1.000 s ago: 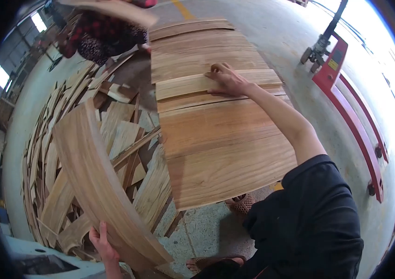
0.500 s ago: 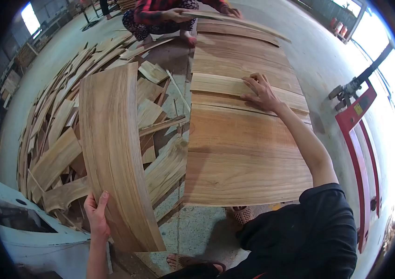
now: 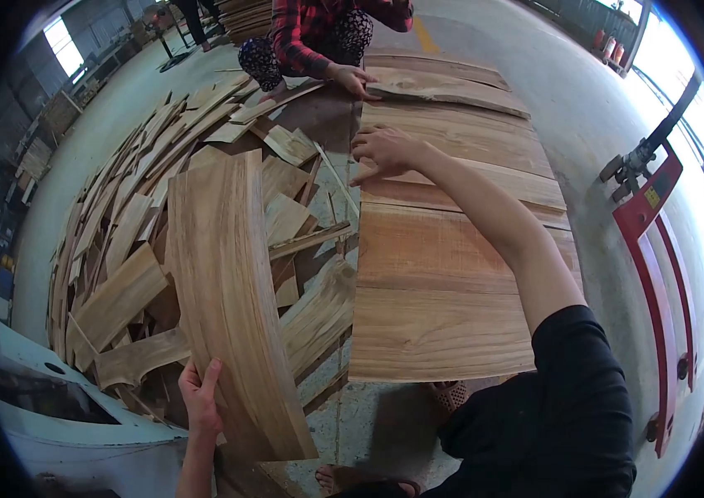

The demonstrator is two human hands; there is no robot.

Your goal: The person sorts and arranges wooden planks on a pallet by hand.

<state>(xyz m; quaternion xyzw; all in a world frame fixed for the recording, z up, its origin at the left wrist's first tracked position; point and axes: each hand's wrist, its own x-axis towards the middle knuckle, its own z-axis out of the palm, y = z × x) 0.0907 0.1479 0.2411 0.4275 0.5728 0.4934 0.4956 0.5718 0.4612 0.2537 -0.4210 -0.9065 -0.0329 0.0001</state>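
My left hand [image 3: 202,398] is closed on the left edge of a long wooden board [image 3: 227,282], with the thumb on its face. The board stands tilted, its lower end near the floor. My right hand [image 3: 389,153] reaches across to the left end of a narrow board [image 3: 493,181] lying on the panel of boards [image 3: 435,324]. Its fingers and thumb are spread apart at that end. The fingertips partly hide the board's end, so how firmly they touch it does not show.
A heap of offcuts [image 3: 136,216] covers the floor at left. Opposite me, a person in a checked shirt [image 3: 298,41] crouches, a hand [image 3: 352,80] at a rough-edged board [image 3: 443,87]. A red pallet jack [image 3: 649,199] stands at right, a pale blue machine [image 3: 61,423] at lower left.
My right hand has moved left along the narrow board to its end. The other person's board has come down onto the panel, and one of their hands has lifted away. My left hand keeps its hold.
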